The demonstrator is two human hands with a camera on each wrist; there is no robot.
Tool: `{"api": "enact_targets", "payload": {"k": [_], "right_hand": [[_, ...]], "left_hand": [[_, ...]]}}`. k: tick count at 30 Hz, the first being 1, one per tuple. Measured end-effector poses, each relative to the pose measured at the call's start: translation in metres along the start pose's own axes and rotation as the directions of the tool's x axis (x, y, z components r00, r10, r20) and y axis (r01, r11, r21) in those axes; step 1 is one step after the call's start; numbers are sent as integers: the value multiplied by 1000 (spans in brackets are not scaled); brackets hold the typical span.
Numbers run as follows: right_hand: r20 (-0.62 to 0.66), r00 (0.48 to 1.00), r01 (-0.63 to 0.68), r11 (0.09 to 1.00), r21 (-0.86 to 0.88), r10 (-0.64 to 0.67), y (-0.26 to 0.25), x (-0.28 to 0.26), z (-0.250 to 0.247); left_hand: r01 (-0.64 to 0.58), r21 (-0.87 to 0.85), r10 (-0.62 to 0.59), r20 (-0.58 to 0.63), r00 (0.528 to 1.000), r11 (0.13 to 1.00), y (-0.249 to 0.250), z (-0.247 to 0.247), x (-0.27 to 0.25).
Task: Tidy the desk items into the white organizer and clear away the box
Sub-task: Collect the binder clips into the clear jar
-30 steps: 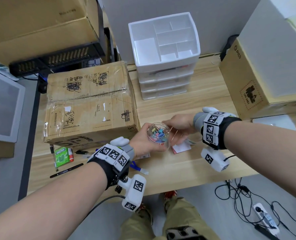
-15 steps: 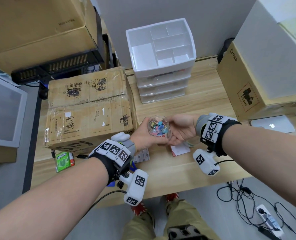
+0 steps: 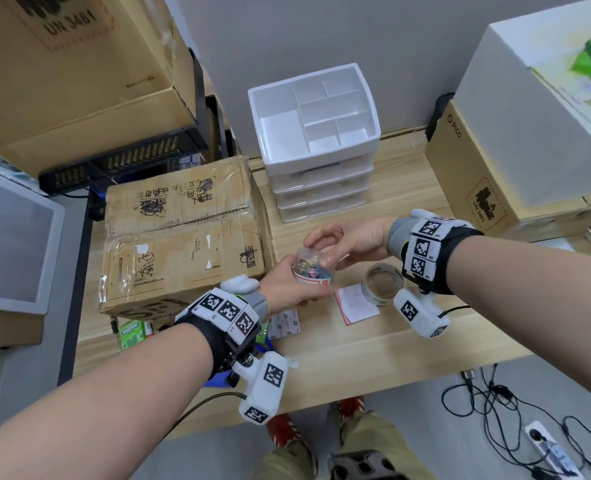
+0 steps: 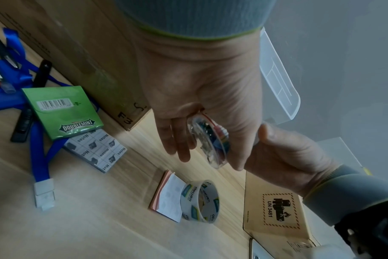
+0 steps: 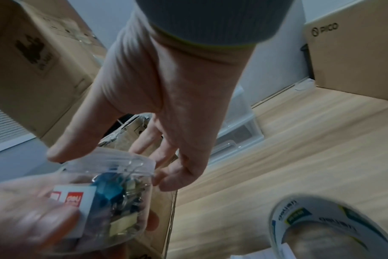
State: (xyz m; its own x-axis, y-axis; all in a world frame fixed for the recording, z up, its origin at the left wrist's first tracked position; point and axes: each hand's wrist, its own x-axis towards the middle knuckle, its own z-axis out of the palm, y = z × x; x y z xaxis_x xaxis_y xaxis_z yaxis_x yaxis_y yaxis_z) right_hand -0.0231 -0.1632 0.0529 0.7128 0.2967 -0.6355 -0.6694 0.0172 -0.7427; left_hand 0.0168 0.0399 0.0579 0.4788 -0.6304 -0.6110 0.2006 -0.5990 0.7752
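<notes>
The left hand (image 3: 288, 284) is holding a small clear tub of coloured binder clips (image 3: 313, 271) above the worktop (image 3: 356, 344), its grip wrapped round the tub's lower body, while the right hand (image 3: 351, 239) is arching over the top with thumb and fingertips curled onto the lid rim, gripping it lightly. The tub is sitting in the air just beside the taped cardboard box (image 3: 183, 233) and well short of the white organizer (image 3: 316, 140), whose top compartments are standing empty. If the right hand is twisting or prying the lid, it could pop free suddenly and scatter clips across the worktop or over its front edge to the floor. The clear plastic looks slick, so a loose left grip could let it spin or drop. The tape roll (image 3: 384, 285) and the notepad (image 3: 356, 303) are lying directly below, and a falling tub could knock the roll rolling.
</notes>
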Motion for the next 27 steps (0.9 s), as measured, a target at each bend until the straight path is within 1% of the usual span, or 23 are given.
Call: {"api": "enact_targets", "payload": {"k": [3, 6, 8, 10, 13, 15, 18, 20, 21, 24, 27], "right_hand": [[-1, 1000, -3, 993, -122, 3, -2, 0, 2], [-73, 997, -15, 953, -301, -8, -5, -1, 6], [-120, 993, -31, 903, -428, -23, -7, -3, 9], [-159, 987, -63, 844, -532, -26, -9, -5, 13], [-233, 972, -164, 712, -683, 1, -12, -4, 19], [-274, 961, -219, 657, -721, 20, -11, 0, 23], [-322, 946, -283, 604, -745, 46, -12, 3, 27], [-319, 946, -283, 610, -740, 52, -14, 2, 26], [-303, 951, -270, 631, -727, 57, -15, 0, 24], [-245, 966, -234, 704, -671, 87, -17, -6, 20], [-235, 968, -229, 707, -669, 91, -16, -6, 18]], "left_hand": [[-22, 19, 21, 58, 998, 1000, 8, 5, -5], [-21, 56, 18, 55, 998, 998, 8, 8, -4], [-13, 97, 10, 32, 999, 995, 3, 10, -2], [13, 115, -11, -17, 1000, 993, -1, 12, 2], [3, 134, 5, -61, 998, 991, -7, 14, 9], [-15, 137, 20, -36, 999, 990, -4, 15, 12], [-43, 147, 43, 3, 999, 988, 2, 15, 12], [-60, 160, 61, -1, 998, 985, 3, 14, 13], [-56, 159, 60, -18, 998, 986, 2, 13, 14], [10, 169, 7, -100, 995, 986, -1, 10, 17], [35, 209, -9, -125, 992, 977, -1, 11, 17]]}}
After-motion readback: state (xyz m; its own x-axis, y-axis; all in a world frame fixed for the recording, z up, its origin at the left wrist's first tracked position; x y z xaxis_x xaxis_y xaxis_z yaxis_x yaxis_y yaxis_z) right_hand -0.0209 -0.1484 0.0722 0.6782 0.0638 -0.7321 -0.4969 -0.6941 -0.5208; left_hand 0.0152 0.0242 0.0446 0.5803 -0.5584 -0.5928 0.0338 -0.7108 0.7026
